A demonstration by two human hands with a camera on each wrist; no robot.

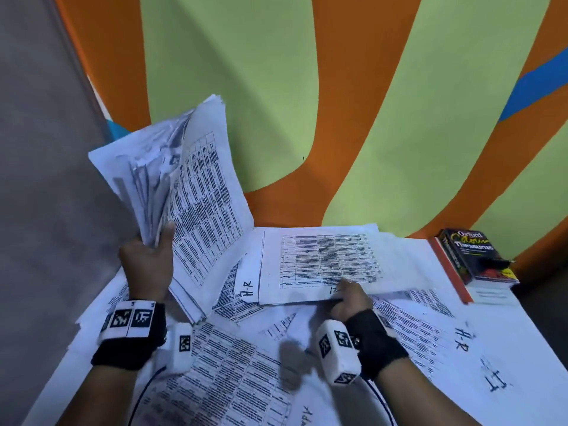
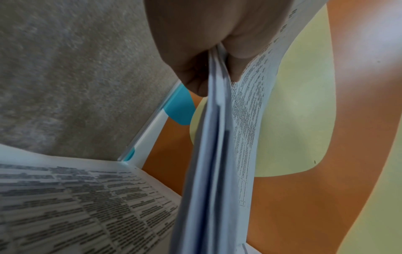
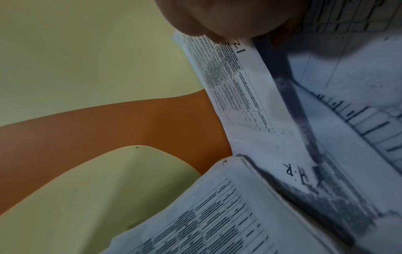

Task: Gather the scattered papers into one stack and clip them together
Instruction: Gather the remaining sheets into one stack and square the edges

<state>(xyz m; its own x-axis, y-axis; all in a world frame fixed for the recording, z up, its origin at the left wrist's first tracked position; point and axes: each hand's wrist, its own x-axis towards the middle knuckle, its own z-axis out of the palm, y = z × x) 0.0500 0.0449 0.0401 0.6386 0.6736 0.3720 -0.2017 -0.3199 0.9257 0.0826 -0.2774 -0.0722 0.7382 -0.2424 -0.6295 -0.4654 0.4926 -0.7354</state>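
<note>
Left hand [image 1: 147, 265] gripped one upright sheaf [image 1: 181, 192] of papers, count unreadable. Right hand [image 1: 350, 298] pinched one printed sheet [image 1: 322, 262] marked "12" off the scattered papers [image 1: 233, 379]; two read "H.R". One Oxford Thesaurus [image 1: 475, 256] sat far right.

A left hand [image 2: 208, 43] pinches a sheaf of printed papers [image 2: 208, 171] by one edge, thumb on one side and fingers on the other, the sheets hanging away from the camera and fanning slightly apart. A further printed sheet [image 2: 76, 206] lies flat at lower left, by a grey speckled surface [image 2: 65, 68]. Behind rises a wall [image 2: 304, 197] painted in orange and pale green, with a small turquoise patch.
</note>
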